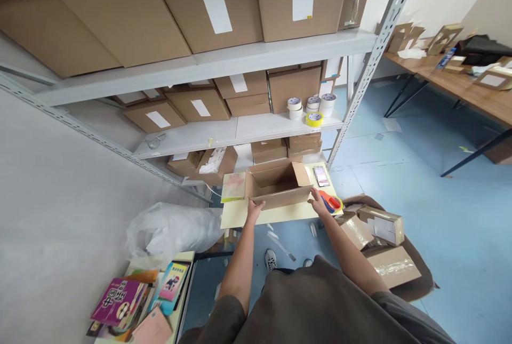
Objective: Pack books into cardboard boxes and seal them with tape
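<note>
An open cardboard box (280,198) sits on a pale yellow table (240,220) in front of me, its top flaps up and its inside showing no contents. My left hand (255,209) grips the near left corner, thumb along the front wall and fingers partly hidden. At the near right corner, my right hand (318,204) holds the box by its edge. Just right of that hand lies a red, blue and yellow tape dispenser (331,202). A booklet-like yellowish pad (233,187) lies left of the box, and a phone (321,176) lies beyond its right end.
Metal shelving (280,53) stands close ahead, carrying cardboard boxes and tape rolls (295,109). On the floor at right, a large carton (420,274) holds several taped parcels. Books (120,304) and a plastic bag (176,232) are at left; a wooden table (452,74) stands far right.
</note>
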Motion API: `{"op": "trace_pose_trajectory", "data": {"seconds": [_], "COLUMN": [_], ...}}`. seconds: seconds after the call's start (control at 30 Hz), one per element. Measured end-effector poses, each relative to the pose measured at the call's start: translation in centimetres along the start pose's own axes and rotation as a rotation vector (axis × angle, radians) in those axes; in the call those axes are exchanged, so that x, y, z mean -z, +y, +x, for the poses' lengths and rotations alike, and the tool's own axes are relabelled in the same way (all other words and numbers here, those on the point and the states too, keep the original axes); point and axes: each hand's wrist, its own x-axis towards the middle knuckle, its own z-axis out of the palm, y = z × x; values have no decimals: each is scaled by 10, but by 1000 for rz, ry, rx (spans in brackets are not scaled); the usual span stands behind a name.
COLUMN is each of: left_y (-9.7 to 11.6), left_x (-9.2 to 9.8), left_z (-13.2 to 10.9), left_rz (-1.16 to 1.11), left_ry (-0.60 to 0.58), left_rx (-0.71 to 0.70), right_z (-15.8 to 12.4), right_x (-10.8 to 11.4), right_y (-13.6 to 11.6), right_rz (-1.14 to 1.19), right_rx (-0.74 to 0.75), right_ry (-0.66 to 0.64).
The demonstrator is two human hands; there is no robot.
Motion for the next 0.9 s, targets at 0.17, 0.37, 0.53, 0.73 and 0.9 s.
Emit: {"op": "trace_pose_trajectory", "data": {"seconds": [0.17, 0.37, 0.53, 0.73, 0.9], "left_y": [3, 28, 75, 108, 76], "left_x": [0, 16, 48, 42, 47], "left_z": [-5, -13, -18, 10, 20], "left_rz": [-91, 59, 241, 243, 385], "left_ry": [15, 67, 397, 4, -119], "left_rx": [6, -22, -269, -345, -172], "right_z": [-4, -8, -3, 9, 16], "right_x": [4, 16, 35, 10, -19], "right_y": [0, 0, -42, -112, -131], "right_rz": [28, 49, 52, -30, -123], "right_rx": [44, -4, 162, 291, 354], "right_ry": [-36, 46, 160, 40, -98]}}
